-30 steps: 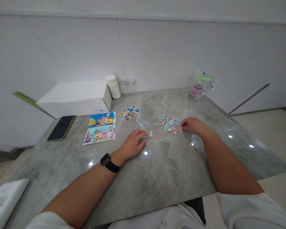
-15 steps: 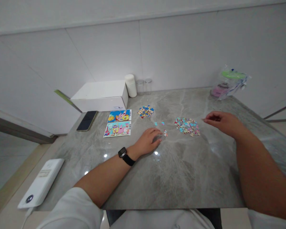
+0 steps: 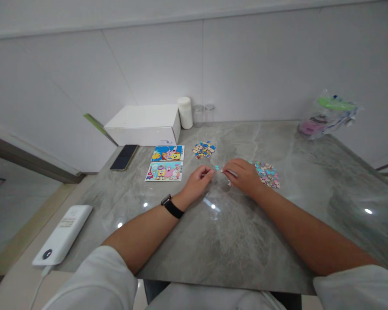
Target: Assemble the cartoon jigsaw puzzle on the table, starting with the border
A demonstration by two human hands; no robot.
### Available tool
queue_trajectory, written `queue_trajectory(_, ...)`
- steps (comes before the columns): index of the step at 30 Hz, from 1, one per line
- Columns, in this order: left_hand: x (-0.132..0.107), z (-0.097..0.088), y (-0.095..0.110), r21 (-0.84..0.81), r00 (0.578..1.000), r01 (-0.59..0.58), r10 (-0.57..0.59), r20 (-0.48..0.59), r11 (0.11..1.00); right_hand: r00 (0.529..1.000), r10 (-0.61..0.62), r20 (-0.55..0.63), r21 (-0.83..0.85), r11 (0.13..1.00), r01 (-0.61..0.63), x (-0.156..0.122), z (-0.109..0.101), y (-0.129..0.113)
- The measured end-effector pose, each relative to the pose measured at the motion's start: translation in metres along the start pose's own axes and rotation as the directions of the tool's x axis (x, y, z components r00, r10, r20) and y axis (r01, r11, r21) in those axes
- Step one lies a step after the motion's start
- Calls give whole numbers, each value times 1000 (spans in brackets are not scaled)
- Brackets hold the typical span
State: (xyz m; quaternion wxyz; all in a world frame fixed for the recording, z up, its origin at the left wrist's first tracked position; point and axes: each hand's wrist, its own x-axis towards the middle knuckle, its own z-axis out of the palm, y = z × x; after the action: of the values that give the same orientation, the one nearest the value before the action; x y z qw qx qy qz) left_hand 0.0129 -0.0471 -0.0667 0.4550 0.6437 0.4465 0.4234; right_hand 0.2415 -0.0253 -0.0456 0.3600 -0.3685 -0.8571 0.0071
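My right hand (image 3: 244, 177) pinches a small puzzle piece (image 3: 222, 171) between thumb and fingertips, low over the table. Across a narrow gap is my left hand (image 3: 198, 181), a black watch on its wrist, with thumb and forefinger pressed together; what they hold, if anything, is too small to make out. A light-blue puzzle piece (image 3: 217, 167) lies between the hands, and another piece (image 3: 229, 183) shows partly under my right hand. Beside that hand spreads a pile of pink and light-blue puzzle pieces (image 3: 268, 174), partly covered. Farther back sits a blue and yellow pile (image 3: 204, 149).
Two cartoon picture cards (image 3: 164, 171) lie left of the piles, near a phone (image 3: 124, 157). Behind stand a white box (image 3: 145, 135), a white bottle (image 3: 185, 113) and two clear jars (image 3: 209, 115). A plastic bag (image 3: 326, 116) is back right, a white power bank (image 3: 63, 234) front left.
My right hand has come left from beyond the pink and blue pile to the middle, carrying the piece. My left hand's thumb and forefinger have closed together. The view has shifted slightly.
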Motion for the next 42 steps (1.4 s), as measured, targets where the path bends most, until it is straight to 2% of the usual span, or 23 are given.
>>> queue_trajectory(5,2,0,-1,39,998,-50,48,35,998,993,-113,-25,-22,993,112,-11,1,6)
queue_trajectory(8,2,1,0,63,993,-90,85,77,994,991,-134,-11,10,991,134,-12,0,5)
queue_trajectory(13,2,1,3,3,993,-72,72,96,997,991,-124,39,54,991,122,-12,6,2)
queue_trajectory(20,2,2,2,-43,999,7,-4,48,999,999,-46,-25,85,995,48,-12,8,-4)
queue_trajectory(25,2,1,1,40,996,-71,69,55,997,994,-46,94,112,993,35,-12,8,-4)
queue_trajectory(28,3,1,1,61,994,-91,87,61,994,991,-51,120,123,992,36,-12,10,-3)
queue_trajectory(42,3,1,1,-40,999,44,-44,-8,998,999,-18,33,137,991,14,-13,14,5)
